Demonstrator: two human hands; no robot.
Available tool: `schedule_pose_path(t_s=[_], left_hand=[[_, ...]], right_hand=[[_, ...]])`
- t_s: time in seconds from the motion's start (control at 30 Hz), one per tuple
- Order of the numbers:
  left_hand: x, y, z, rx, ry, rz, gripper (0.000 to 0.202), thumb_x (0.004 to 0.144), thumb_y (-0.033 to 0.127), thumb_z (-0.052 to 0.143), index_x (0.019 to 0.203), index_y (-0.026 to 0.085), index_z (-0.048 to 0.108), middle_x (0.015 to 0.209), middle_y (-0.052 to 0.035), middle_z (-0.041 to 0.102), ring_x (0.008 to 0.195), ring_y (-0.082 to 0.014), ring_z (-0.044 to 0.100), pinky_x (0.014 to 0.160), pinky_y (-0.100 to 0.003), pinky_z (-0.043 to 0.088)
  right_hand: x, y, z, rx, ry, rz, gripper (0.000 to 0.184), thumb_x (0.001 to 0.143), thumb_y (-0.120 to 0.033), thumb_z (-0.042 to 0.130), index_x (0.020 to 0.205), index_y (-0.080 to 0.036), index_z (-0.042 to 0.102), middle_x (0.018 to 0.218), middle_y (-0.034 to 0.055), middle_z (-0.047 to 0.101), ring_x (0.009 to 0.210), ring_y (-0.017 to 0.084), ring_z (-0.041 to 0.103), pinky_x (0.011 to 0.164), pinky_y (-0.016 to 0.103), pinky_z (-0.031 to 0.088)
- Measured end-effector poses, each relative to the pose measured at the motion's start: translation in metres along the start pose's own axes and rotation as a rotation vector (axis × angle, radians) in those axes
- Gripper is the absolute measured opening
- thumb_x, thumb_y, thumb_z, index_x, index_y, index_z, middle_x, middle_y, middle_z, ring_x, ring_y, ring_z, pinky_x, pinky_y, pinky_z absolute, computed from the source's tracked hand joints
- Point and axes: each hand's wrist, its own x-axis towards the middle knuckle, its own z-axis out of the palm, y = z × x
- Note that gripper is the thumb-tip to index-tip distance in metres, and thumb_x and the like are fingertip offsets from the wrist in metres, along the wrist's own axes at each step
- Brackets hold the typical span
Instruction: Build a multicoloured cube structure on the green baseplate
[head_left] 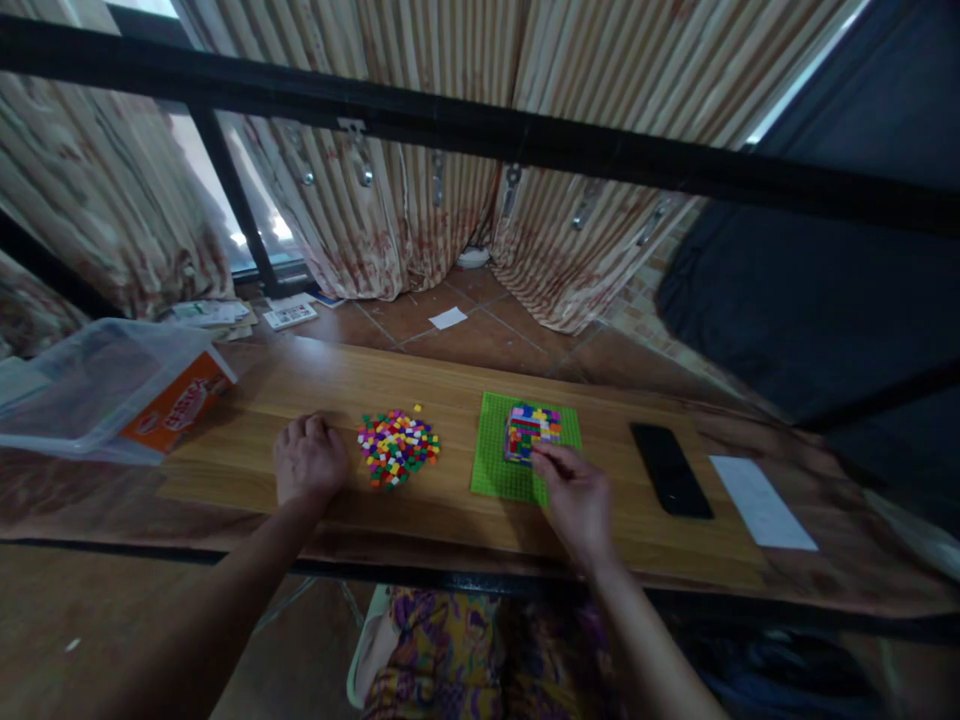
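Observation:
My right hand (577, 495) is pinched, its thumb and forefinger at the near right part of a low block of multicoloured toy bricks (523, 425). What sits between the fingertips is too small to make out. The block stands on a green studded baseplate (490, 470), and its near right corner is partly covered by my fingers. On the wooden board, my left hand (309, 462) rests with its fingers curled in, just left of a loose pile of small coloured bricks (397, 448). A single yellow brick (418, 408) lies at the pile's far edge.
A clear plastic bin (97, 390) with an orange label stands at the far left. Right of the baseplate lie a black phone (670, 470) and a white paper sheet (761, 502). A dark metal bar (480, 120) crosses above the wooden board (360, 370); curtains hang behind.

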Motion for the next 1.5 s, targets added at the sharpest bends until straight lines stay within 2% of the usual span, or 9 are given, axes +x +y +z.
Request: schedule_pose_path(t_s=[0.1,0.2,0.33,0.7,0.8,0.97,1.13,1.37,1.5], left_hand=[[0.000,0.002,-0.002,-0.050,0.001,-0.023,0.035,0.088,0.028,0.038,0.105,0.008,0.061,0.112,-0.0231,0.061,0.111,-0.0349,0.054,0.099,-0.051,0.040],[-0.001,0.002,-0.003,-0.088,0.000,-0.032,0.036,0.088,0.027,0.038,0.107,0.007,0.061,0.114,-0.0247,0.061,0.114,-0.0356,0.053,0.100,-0.053,0.039],[-0.001,0.001,-0.003,-0.038,-0.005,-0.003,0.037,0.089,0.028,0.037,0.107,0.005,0.060,0.113,-0.0257,0.061,0.111,-0.0358,0.054,0.098,-0.051,0.041],[-0.001,0.003,-0.004,0.025,-0.021,-0.017,0.040,0.089,0.029,0.035,0.110,0.006,0.060,0.112,-0.0224,0.061,0.110,-0.0347,0.054,0.095,-0.048,0.041],[-0.001,0.004,-0.006,0.020,-0.039,-0.022,0.039,0.089,0.029,0.036,0.109,0.006,0.060,0.113,-0.0230,0.061,0.111,-0.0353,0.053,0.095,-0.048,0.041],[-0.002,0.004,-0.005,0.038,-0.030,-0.030,0.038,0.090,0.029,0.037,0.107,0.006,0.061,0.113,-0.0222,0.061,0.109,-0.0345,0.054,0.095,-0.048,0.042],[-0.002,0.004,-0.004,0.050,-0.027,-0.034,0.037,0.089,0.028,0.037,0.108,0.007,0.061,0.113,-0.0210,0.061,0.110,-0.0340,0.054,0.096,-0.047,0.042],[-0.001,0.003,-0.004,0.055,-0.011,-0.032,0.036,0.089,0.029,0.038,0.106,0.007,0.062,0.112,-0.0212,0.063,0.109,-0.0346,0.055,0.094,-0.047,0.043],[-0.002,0.004,-0.004,0.035,-0.011,-0.022,0.035,0.089,0.028,0.039,0.106,0.008,0.062,0.111,-0.0213,0.063,0.108,-0.0352,0.055,0.093,-0.049,0.044]], right_hand=[[0.029,0.002,-0.024,-0.089,0.030,0.000,0.022,0.082,-0.036,0.063,0.089,-0.019,0.076,0.093,0.0080,0.075,0.086,0.023,0.069,0.081,0.038,0.054],[0.047,0.001,-0.034,-0.226,-0.012,-0.053,0.024,0.084,-0.033,0.059,0.092,-0.018,0.076,0.095,0.0090,0.075,0.086,0.024,0.069,0.079,0.037,0.054],[0.058,0.002,-0.032,-0.388,-0.057,-0.149,0.025,0.086,-0.030,0.054,0.091,-0.019,0.075,0.092,0.0086,0.075,0.083,0.023,0.068,0.077,0.036,0.053],[0.074,0.008,-0.021,-0.814,-0.240,-0.224,0.023,0.089,-0.021,0.051,0.085,-0.018,0.073,0.091,0.0084,0.070,0.084,0.020,0.064,0.077,0.029,0.045],[0.078,0.009,-0.021,-0.849,-0.224,-0.228,0.021,0.088,-0.022,0.054,0.081,-0.019,0.074,0.090,0.0080,0.069,0.082,0.020,0.063,0.076,0.029,0.044],[0.083,0.012,-0.019,-0.849,-0.142,-0.141,0.017,0.083,-0.024,0.059,0.075,-0.019,0.073,0.084,0.0060,0.070,0.073,0.018,0.063,0.071,0.030,0.043],[0.079,0.013,-0.015,-0.848,-0.092,-0.135,0.018,0.084,-0.023,0.057,0.075,-0.018,0.072,0.084,0.0069,0.070,0.071,0.019,0.062,0.067,0.029,0.042],[0.058,0.022,-0.009,-0.867,-0.048,-0.315,0.033,0.095,-0.027,0.043,0.083,-0.017,0.072,0.095,0.0113,0.068,0.085,0.021,0.061,0.075,0.031,0.045],[0.053,0.031,-0.010,-0.853,-0.058,-0.352,0.037,0.098,-0.030,0.039,0.090,-0.017,0.072,0.102,0.0125,0.066,0.094,0.023,0.060,0.083,0.034,0.047]])
